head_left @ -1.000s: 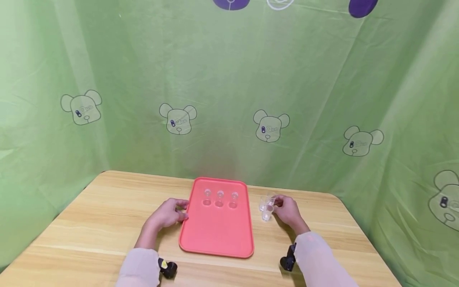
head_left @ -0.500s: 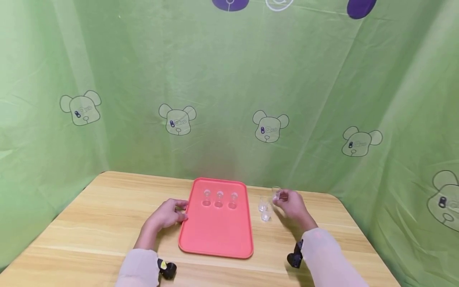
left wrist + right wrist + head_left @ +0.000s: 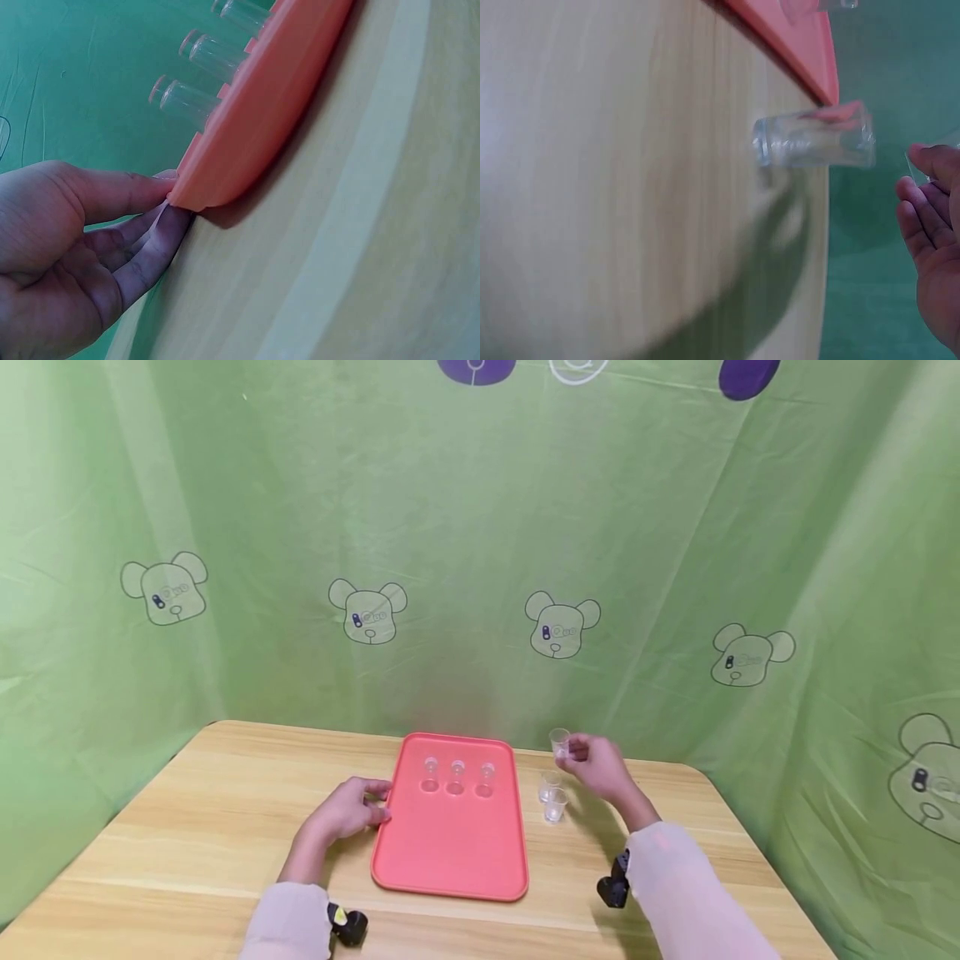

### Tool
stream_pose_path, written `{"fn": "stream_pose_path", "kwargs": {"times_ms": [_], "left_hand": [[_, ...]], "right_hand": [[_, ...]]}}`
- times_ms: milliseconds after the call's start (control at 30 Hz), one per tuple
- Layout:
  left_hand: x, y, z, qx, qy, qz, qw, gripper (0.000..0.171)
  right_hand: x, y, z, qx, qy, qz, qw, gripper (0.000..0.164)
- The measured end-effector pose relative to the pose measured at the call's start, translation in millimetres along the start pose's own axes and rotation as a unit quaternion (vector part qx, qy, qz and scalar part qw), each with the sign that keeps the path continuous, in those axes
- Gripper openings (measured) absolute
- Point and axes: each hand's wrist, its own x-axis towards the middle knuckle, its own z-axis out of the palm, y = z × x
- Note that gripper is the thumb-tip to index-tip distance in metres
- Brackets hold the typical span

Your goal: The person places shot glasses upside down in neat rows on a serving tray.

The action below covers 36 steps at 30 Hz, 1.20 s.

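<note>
My left hand pinches the left edge of a red tray, thumb on the rim and fingers below it in the left wrist view. Toward the tray's far end, three small clear shot glasses form a row, each with its wider ring at the bottom. Between thumb and fingertips, my right hand holds another clear shot glass, raised with its mouth up. Below it, two more shot glasses stand close together on the table, one nearer glass and one farther glass.
The wooden table carries the tray near its middle. A green curtain with printed bear heads hangs close behind the table's far edge and along both sides. A black wrist camera sits under each sleeve.
The right hand has taken one shot glass from the group of three, drawn it aside, then lifted it up and left toward the tray. The left hand stays at the tray's edge.
</note>
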Motion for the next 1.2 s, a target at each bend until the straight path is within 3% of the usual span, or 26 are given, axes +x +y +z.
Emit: {"fn": "stream_pose_path", "kwargs": {"times_ms": [833, 1200], "left_hand": [[-0.4, -2.4, -1.3, 0.000, 0.000, -0.001, 1.0000, 0.053], [0.4, -0.3, -1.1, 0.005, 0.000, 0.003, 1.0000, 0.052]], "right_hand": [[10.8, -84.3, 34.2, -0.001, -0.072, -0.111, 0.991, 0.036], [9.2, -106.3, 54.0, -0.015, -0.093, -0.153, 0.984, 0.029]]}}
